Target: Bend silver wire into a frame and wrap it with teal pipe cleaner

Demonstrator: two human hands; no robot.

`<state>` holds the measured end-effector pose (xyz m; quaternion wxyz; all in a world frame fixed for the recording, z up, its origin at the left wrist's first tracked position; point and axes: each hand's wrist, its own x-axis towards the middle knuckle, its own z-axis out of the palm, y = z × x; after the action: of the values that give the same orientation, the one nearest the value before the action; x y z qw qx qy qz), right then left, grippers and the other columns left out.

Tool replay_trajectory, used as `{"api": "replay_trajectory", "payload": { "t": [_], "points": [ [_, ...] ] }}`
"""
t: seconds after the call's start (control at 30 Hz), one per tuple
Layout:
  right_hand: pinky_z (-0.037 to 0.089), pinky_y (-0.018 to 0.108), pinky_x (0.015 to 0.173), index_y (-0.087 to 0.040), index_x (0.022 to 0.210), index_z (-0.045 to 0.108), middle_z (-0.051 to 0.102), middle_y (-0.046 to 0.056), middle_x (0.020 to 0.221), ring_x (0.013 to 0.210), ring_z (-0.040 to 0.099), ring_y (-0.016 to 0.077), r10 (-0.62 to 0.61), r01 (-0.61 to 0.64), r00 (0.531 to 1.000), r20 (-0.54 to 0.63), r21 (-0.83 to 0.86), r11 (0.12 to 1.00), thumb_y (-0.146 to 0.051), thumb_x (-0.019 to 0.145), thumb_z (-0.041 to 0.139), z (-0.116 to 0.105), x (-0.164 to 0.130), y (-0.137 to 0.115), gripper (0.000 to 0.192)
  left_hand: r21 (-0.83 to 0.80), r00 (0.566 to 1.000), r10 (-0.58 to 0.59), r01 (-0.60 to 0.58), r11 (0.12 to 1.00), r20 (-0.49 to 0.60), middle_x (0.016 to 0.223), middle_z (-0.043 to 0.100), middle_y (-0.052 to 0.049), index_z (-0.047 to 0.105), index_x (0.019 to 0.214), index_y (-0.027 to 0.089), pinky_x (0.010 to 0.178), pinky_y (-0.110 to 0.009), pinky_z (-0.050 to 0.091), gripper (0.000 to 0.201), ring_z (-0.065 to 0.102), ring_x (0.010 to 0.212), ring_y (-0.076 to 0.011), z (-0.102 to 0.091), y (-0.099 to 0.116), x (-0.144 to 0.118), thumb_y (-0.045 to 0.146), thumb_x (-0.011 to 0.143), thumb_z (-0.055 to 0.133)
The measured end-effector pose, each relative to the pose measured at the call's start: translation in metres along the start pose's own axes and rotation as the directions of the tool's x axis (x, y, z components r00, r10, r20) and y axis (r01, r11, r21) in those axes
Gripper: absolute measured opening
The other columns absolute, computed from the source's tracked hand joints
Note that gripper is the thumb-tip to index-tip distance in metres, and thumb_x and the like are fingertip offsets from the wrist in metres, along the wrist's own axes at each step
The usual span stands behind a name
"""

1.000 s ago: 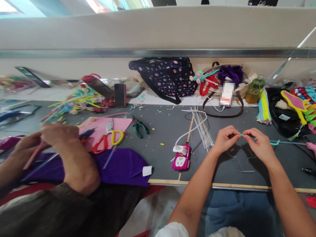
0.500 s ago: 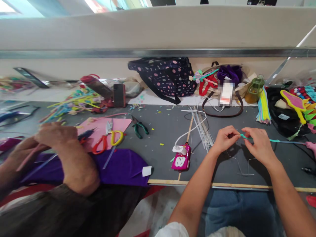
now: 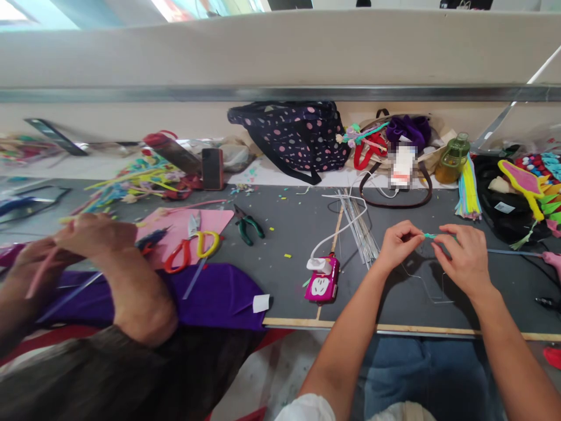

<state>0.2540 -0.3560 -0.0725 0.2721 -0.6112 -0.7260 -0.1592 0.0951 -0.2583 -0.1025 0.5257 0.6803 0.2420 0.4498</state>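
both hands pinching a teal strip — long axis left-right, level

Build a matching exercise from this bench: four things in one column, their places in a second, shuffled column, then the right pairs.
Things:
1. thin teal-wrapped wire
2. red-and-yellow-handled scissors
3. magenta power strip
4. green-handled pliers

Places:
A. on the grey mat, right of the pink sheet
B. pinched between the left hand and the right hand
C. near the bench's front edge, white plug in it
D. lying on the pink sheet

Pairs: 1-B, 2-D, 3-C, 4-A
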Motion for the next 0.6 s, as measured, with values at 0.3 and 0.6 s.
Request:
{"api": "replay_trajectory", "payload": {
  "t": [0.3,0.6],
  "points": [
    [0.038,0.047,0.087,-0.023,0.11,0.067,0.062,0.013,0.12,0.107,0.051,0.031,0.122,-0.122,0.993,-0.006,-0.063,0.991,-0.023,0.091,0.055,0.009,-0.008,-0.005,0.023,-0.019,0.999,-0.034,0.033,0.999,-0.02,0.069,0.059,-0.002,0.071,0.073,0.014,0.06,-0.024,0.036,0.023,0.049,0.063,-0.0103,-0.001,-0.004,0.001,0.036,0.081,0.07],
    [0.048,0.044,0.081,-0.023,0.08,0.07,0.064,0.01,0.106,0.1,0.054,0.0275,0.249,-0.247,0.968,0.015,0.18,0.952,-0.027,0.087,0.059,0.043,-0.016,0.006,0.014,0.349,0.993,0.104,-0.115,0.93,0.05,0.089,0.065,-0.005,0.076,0.1,0.024,0.074,-0.027,0.045,0.019,0.059,0.082,-0.0154,-0.002,-0.022,0.001,0.03,0.087,0.064]
  ]
}}
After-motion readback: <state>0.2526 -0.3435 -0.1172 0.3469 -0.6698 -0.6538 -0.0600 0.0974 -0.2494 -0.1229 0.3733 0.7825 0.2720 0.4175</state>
